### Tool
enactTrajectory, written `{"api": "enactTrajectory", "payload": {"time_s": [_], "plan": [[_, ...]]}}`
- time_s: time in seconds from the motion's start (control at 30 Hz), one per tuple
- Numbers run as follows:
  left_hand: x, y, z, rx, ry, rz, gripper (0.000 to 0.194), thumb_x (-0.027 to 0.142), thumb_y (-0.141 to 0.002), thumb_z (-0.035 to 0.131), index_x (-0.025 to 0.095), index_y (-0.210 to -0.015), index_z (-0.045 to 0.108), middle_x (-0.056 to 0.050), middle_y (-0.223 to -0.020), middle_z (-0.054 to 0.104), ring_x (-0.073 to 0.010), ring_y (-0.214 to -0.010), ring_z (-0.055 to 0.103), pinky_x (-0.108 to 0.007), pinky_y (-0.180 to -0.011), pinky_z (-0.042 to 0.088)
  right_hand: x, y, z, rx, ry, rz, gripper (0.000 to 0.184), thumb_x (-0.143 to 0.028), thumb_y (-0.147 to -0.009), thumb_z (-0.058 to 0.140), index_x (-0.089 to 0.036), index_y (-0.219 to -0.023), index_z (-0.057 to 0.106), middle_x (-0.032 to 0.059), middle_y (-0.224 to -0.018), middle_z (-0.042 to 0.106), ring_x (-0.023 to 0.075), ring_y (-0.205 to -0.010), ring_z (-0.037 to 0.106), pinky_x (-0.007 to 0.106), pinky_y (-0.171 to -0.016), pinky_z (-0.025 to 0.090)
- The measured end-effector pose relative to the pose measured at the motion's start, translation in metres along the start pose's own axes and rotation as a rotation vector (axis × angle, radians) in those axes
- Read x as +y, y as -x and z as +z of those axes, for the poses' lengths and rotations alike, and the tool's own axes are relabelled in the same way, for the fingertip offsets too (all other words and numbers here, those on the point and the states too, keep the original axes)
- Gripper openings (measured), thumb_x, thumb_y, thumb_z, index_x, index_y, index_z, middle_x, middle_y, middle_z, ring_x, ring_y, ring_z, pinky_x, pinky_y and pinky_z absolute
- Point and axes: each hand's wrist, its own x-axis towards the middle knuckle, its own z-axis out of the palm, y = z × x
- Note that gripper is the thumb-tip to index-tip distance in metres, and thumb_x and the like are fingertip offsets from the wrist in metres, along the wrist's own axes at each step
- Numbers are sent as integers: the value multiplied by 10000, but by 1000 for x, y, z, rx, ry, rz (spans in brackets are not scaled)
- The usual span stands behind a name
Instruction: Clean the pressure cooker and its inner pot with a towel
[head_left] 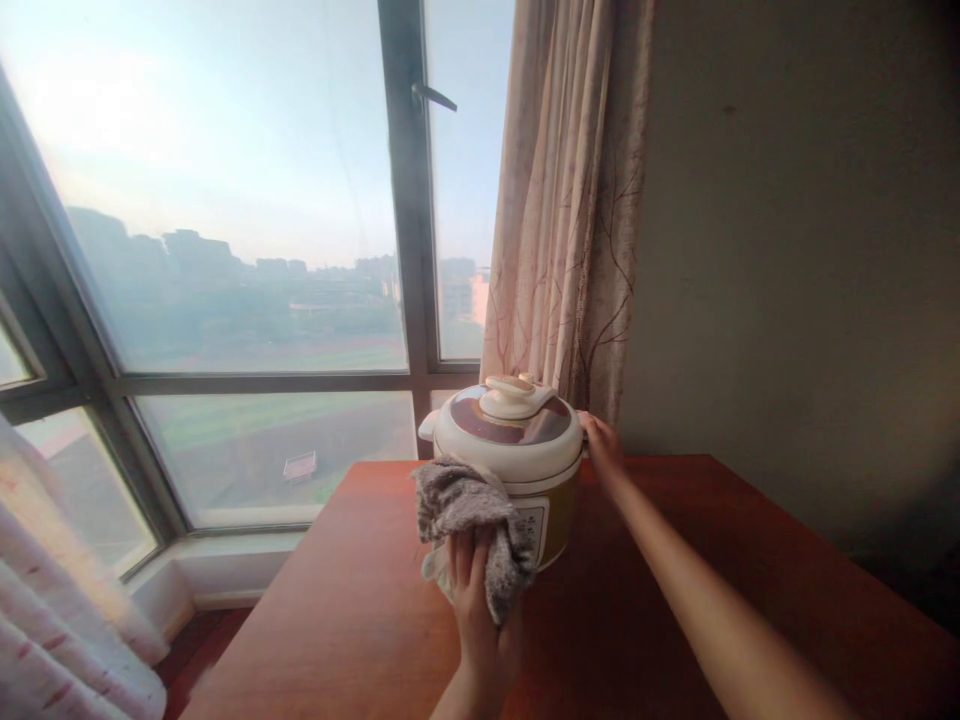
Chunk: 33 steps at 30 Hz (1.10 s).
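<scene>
A cream rice cooker (510,465) stands upright on the wooden table, its lid (480,418) on, with dark glossy panels around a raised cream knob (511,395). My left hand (474,585) is closed on a grey, fluffy cloth (465,500) and presses it against the cooker's front left side. The cloth drapes over the fingers, hiding their tips and part of the printed front panel (531,530). At the cooker's right side, my right hand (600,440) grips the side handle, which is mostly hidden behind the fingers. A matching handle (428,425) sticks out on the left.
The reddish-brown table (345,600) reaches toward the window (247,200), whose frame rises behind its far left edge. A patterned curtain (562,200) hangs just behind the cooker, and a pale one (60,610) at lower left. A grey wall (787,250) bounds the right side.
</scene>
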Motion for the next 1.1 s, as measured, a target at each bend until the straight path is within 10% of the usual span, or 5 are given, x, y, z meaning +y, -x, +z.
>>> {"api": "enactTrajectory", "payload": {"time_s": [0.27, 0.57, 0.77, 0.97, 1.1], "plan": [[34, -58, 11, -314, -236, 572, 525, 430, -871, 565, 234, -1357, 600, -70, -1427, 601, -336, -1433, 357, -572, -1223, -80, 0, -2, -2, 7, 34, 7, 596, -688, -768, 535, -196, -991, 787, 100, -1084, 768, 321, -1071, 661, 419, -931, 483], [-9, -16, 14, -591, -444, 995, 370, 381, -819, 576, 184, -1084, 742, -125, -1307, 680, -260, -1407, 431, -354, -1129, 367, 0, -3, -2, -21, -2, -14, 615, -712, -756, 544, -192, -981, 785, 102, -1081, 769, 314, -1078, 665, 420, -948, 485], [-31, -37, -25, -587, -289, 1087, 325, 196, -888, 515, 234, -1127, 732, -37, -1314, 686, -189, -1361, 486, -281, -1138, 353, -1, -1, -2, -8, -10, -8, 624, -718, -753, 564, -182, -983, 784, 115, -1074, 770, 322, -1052, 676, 417, -899, 510], [-74, -63, -57, -450, -204, 877, 321, 119, -885, 560, 323, -1080, 713, 12, -880, 771, -173, -856, 685, -344, -1006, 430, 2, -1, -2, -16, -25, -9, 605, -711, -770, 563, -190, -986, 784, 103, -1081, 769, 314, -1084, 665, 411, -935, 494], [-93, -56, -48, -252, -136, 501, 373, 163, -816, 603, 270, -1162, 693, -61, -1015, 758, -227, -904, 678, -420, -1028, 425, 5, -2, -2, 1, -22, -5, 587, -690, -788, 561, -191, -1010, 779, 102, -1103, 763, 317, -1100, 658, 427, -958, 478]]}}
